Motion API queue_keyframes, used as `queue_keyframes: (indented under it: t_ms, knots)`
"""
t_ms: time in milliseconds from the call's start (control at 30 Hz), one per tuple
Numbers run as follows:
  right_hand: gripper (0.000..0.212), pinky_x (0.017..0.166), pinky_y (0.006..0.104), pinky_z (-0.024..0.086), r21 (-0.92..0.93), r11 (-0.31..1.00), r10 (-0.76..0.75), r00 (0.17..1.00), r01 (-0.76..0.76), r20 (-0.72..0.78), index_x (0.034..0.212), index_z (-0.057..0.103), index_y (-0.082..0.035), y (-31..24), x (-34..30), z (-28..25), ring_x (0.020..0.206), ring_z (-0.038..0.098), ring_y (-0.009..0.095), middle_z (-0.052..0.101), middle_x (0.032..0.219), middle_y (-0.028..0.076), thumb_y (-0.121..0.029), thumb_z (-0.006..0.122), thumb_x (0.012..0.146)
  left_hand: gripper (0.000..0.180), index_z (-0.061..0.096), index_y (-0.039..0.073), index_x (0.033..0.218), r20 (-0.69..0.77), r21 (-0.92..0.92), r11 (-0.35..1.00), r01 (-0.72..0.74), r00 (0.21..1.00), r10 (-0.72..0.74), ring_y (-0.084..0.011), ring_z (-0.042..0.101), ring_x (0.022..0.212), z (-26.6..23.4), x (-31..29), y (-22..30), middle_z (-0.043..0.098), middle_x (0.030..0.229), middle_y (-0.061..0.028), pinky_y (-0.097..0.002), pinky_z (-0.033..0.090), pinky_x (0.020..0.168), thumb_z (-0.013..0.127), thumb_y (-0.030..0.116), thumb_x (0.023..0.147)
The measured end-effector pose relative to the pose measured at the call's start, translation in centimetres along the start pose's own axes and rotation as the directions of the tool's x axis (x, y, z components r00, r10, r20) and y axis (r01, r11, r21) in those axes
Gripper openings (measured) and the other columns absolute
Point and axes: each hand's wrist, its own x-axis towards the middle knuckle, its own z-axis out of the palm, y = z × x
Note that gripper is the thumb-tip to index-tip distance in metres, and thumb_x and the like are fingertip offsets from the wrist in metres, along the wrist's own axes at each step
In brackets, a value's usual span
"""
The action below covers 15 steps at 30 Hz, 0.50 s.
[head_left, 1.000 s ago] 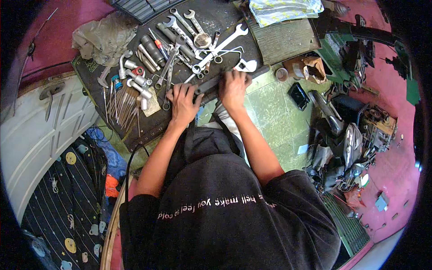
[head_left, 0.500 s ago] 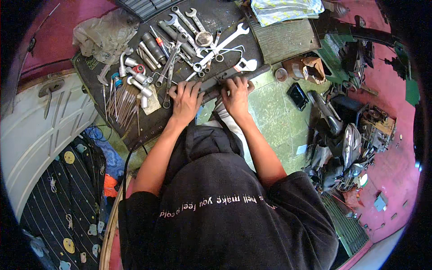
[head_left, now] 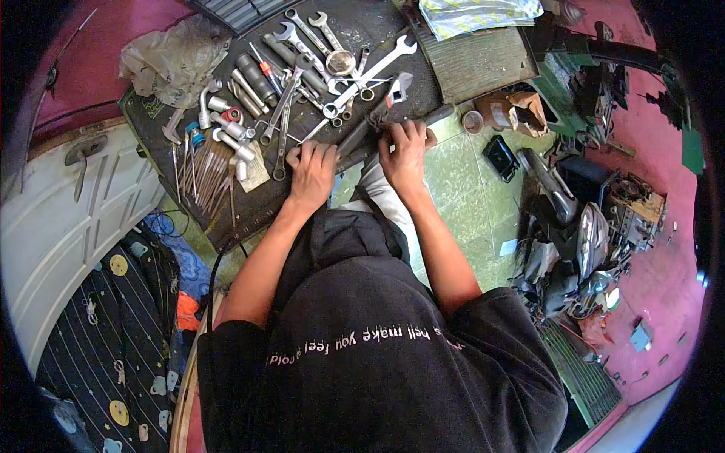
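Observation:
At the near edge of the workbench [head_left: 260,208], my left hand [head_left: 311,172] has its fingers curled over the near end of the dark handle of an adjustable wrench [head_left: 398,88]. The wrench slants away to the right, its pale metal head pointing to the back. My right hand [head_left: 405,155] is closed beside the wrench, near its head; what its fingers grip is hidden under them. A dark round bar [head_left: 439,118] shows just past my right fingers. A ring spanner [head_left: 280,157] lies left of my left hand.
Several spanners, including a large open-ended one [head_left: 385,64], lie at the back of the bench. Sockets [head_left: 236,130] and thin rods [head_left: 210,174] lie at left, below a plastic bag [head_left: 174,64]. A cup [head_left: 473,121] and black tray [head_left: 501,158] stand at right, near motorcycle parts [head_left: 589,241].
The wrench's head has swung leftward and away from me, so it points more to the back. My right hand has shifted slightly right; my left has barely moved.

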Motion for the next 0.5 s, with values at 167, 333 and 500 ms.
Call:
queue_keyframes:
  t_ms: [167, 333, 500]
  knots:
    - [0.027, 0.101, 0.0546, 0.034, 0.029, 0.999, -0.022, 1.000, 0.022, -0.007, 0.106, 0.067, -0.006, -0.5, 0.0, 0.2, 0.110, 0.052, 0.039, 0.059, 0.105, 0.017, -0.012, 0.073, 0.080, 0.029, 0.068, 0.006, 0.117, 0.002, -0.047, 0.996, 0.071, 0.997, -0.071, -0.0276, 0.057, 0.110, -0.3, 0.6, 0.3, 0.066, 0.111, -0.0065, -0.0483, 0.033, 0.096, 0.071, 0.016, 0.090]
    - [0.027, 0.100, 0.0543, 0.035, 0.046, 0.998, -0.034, 0.998, 0.036, -0.045, 0.109, 0.069, -0.010, -1.4, 0.1, 1.1, 0.107, 0.053, 0.037, 0.058, 0.102, 0.014, -0.011, 0.072, 0.082, 0.034, 0.068, 0.005, 0.117, 0.003, -0.095, 0.990, 0.105, 0.994, -0.105, -0.0291, 0.054, 0.110, -0.7, 1.1, 0.6, 0.064, 0.112, -0.0099, -0.0501, 0.034, 0.096, 0.074, 0.024, 0.089]
    - [0.025, 0.106, 0.0592, 0.034, 0.047, 0.985, -0.172, 0.971, 0.166, 0.168, 0.106, 0.066, -0.007, -2.3, -0.6, 3.1, 0.111, 0.052, 0.038, 0.058, 0.108, 0.015, -0.010, 0.069, 0.081, 0.036, 0.071, 0.010, 0.117, 0.008, -0.163, 0.975, 0.150, 0.989, -0.151, -0.0276, 0.057, 0.107, -0.7, 1.3, 0.3, 0.067, 0.109, -0.0058, -0.0477, 0.033, 0.095, 0.080, 0.024, 0.085]
